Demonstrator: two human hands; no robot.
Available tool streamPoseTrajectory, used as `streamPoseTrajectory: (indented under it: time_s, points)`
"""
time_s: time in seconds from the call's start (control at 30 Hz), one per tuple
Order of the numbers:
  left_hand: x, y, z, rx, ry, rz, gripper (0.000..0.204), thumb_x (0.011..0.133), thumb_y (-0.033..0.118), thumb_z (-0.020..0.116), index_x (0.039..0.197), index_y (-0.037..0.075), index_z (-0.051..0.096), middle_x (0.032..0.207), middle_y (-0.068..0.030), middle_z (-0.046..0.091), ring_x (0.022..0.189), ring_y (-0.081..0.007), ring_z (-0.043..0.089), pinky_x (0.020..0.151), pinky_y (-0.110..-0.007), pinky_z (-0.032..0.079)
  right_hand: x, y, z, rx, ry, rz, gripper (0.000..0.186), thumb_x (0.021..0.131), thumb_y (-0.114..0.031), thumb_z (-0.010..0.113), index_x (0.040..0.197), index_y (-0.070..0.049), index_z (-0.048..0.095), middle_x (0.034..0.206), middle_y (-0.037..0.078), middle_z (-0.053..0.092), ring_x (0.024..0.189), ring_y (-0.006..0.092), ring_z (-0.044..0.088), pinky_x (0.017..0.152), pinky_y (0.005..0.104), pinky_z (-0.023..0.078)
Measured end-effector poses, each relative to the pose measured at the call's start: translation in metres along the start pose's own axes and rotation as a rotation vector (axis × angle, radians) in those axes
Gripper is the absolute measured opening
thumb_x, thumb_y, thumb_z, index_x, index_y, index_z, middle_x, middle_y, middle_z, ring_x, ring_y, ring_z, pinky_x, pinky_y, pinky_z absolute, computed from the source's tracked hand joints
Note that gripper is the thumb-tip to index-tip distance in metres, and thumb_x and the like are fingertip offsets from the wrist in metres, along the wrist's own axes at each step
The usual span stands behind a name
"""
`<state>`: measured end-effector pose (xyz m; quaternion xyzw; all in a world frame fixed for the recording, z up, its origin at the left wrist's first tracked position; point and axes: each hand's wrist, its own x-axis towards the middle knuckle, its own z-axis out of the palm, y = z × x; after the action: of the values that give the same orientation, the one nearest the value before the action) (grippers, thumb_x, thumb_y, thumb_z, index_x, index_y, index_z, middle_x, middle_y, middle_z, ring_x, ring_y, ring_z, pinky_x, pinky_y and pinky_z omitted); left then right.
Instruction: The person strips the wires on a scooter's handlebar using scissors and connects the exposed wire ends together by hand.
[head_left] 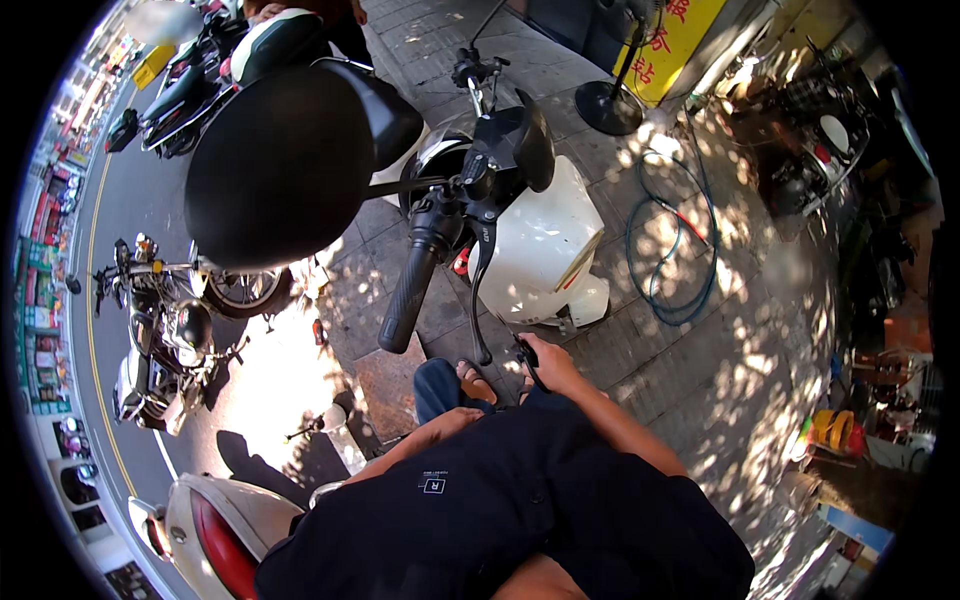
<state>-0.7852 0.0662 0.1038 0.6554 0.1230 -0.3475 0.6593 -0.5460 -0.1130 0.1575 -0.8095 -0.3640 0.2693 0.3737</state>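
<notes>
My right hand [557,365] is closed around a black-handled tool that looks like pliers [528,352], its thin dark tip pointing up and left. It is held just below the white front panel [535,250] of a scooter and to the right of the black brake lever [482,290]. My left hand [458,418] is low in front of my dark shirt, near my knee; its fingers are mostly hidden. Above it are the scooter's ribbed black handlebar grip [408,300] and a large black mirror [280,165]. My sandalled feet show below the panel.
A coiled blue-green hose [640,275] lies on the paving to the right. Beyond it stand a black round-based fan stand [608,108] and a yellow sign [680,50]. A parked motorcycle [165,330] is on the left. Another person [335,20] stands at the top.
</notes>
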Motion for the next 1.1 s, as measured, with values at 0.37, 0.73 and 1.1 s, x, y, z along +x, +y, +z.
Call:
streamPoseTrajectory:
  time_s: [0.37, 0.73, 1.1]
  points:
    - [-0.022, -0.023, -0.071, 0.324, -0.172, 0.06, 0.03, 0.102, 0.03, 0.05, 0.113, 0.005, 0.064, 0.098, -0.0059, 0.066, 0.094, -0.0175, 0.064, 0.087, -0.03, 0.048, 0.015, 0.089, 0.02, -0.034, -0.13, 0.075, 0.053, 0.078, -0.01, 0.068, 0.129, -0.015, 0.053, 0.11, 0.018, 0.067, 0.101, 0.0402, 0.063, 0.083, 0.0487, 0.051]
    - [0.001, 0.17, -0.261, 0.403, 1.36, 0.859, 0.024, 0.098, 0.01, 0.05, 0.118, -0.002, 0.057, 0.103, -0.0117, 0.063, 0.094, -0.0195, 0.061, 0.075, -0.03, 0.051, 0.096, 0.147, 0.047, 0.106, -0.41, -0.395, 0.054, 0.073, -0.015, 0.076, 0.124, -0.008, 0.061, 0.114, 0.017, 0.065, 0.106, 0.0359, 0.062, 0.09, 0.0404, 0.051]
    - [0.052, 0.222, -0.22, 0.152, 0.743, 1.747, 0.04, 0.108, 0.03, 0.031, 0.128, 0.002, 0.05, 0.123, -0.0173, 0.063, 0.114, -0.0253, 0.06, 0.097, -0.043, 0.048, 0.094, 0.231, 0.114, -0.089, -0.579, -0.616, 0.058, 0.084, -0.022, 0.07, 0.137, -0.011, 0.05, 0.113, 0.014, 0.067, 0.098, 0.0337, 0.066, 0.08, 0.0404, 0.052]
